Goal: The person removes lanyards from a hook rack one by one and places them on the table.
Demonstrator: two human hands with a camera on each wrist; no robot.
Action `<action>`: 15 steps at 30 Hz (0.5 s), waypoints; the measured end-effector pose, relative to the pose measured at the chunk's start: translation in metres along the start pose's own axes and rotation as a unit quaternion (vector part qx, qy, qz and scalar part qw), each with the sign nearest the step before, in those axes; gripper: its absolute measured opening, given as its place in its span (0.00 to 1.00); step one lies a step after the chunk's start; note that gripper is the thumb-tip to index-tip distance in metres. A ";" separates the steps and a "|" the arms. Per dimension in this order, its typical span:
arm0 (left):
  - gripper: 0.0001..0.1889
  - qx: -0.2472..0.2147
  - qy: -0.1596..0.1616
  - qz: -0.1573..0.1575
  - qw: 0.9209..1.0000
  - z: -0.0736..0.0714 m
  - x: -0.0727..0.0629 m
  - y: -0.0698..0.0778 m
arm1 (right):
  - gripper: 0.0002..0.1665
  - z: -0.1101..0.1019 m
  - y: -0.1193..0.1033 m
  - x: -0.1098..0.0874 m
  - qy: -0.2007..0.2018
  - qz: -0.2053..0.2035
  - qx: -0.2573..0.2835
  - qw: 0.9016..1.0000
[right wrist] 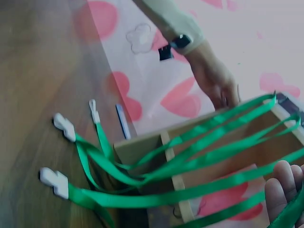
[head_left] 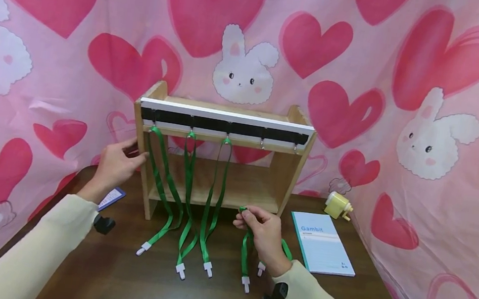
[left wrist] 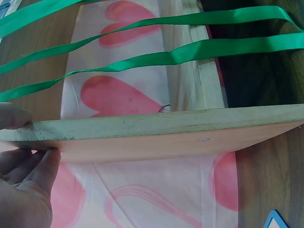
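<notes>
A green lanyard (head_left: 244, 260) is pinched in the right hand (head_left: 264, 232), before the lower right of a wooden rack (head_left: 296, 171). Left of it, three matching lanyards (head_left: 189, 178) hang from hooks (head_left: 262, 143), while the left hand (head_left: 116, 163) grips the rack's left side panel (left wrist: 142, 128). Rightward on the table (head_left: 116, 274) are a Gambit notebook (head_left: 323, 247) and a yellow hand-crank sharpener (head_left: 337, 205).

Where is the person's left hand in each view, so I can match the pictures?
Head: left hand, left of centre, gripping the left side of the wooden shelf.
Left wrist: left hand, at the lower left edge.
Right wrist: left hand, above and right of centre.
Shared landmark: the wooden shelf.
</notes>
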State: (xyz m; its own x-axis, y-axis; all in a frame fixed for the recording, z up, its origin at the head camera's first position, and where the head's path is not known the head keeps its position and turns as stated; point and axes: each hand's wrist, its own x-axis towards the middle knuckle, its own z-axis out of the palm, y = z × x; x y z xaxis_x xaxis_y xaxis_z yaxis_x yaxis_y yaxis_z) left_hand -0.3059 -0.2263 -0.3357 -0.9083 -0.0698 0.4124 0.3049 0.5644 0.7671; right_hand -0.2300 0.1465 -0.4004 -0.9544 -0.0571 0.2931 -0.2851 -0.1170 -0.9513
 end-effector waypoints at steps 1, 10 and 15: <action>0.33 0.003 0.003 0.001 1.000 0.000 -0.001 -0.001 | 0.20 0.002 0.000 -0.003 -0.001 0.004 -0.003 1.000; 0.33 0.004 0.012 0.014 1.000 0.002 0.003 -0.001 | 0.18 0.008 -0.002 -0.013 -0.012 0.024 -0.002 1.000; 0.33 -0.010 0.013 0.011 1.000 0.001 0.001 -0.002 | 0.19 0.007 0.004 -0.012 -0.016 0.029 0.003 0.999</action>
State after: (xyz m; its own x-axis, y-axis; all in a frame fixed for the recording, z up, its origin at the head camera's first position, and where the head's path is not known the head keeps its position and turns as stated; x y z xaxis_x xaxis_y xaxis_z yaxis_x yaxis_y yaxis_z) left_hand -0.3078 -0.2263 -0.3372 -0.8938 -0.0798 0.4412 0.3300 0.5492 0.7678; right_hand -0.2192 0.1396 -0.4065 -0.9661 -0.0957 0.2398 -0.2281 -0.1190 -0.9663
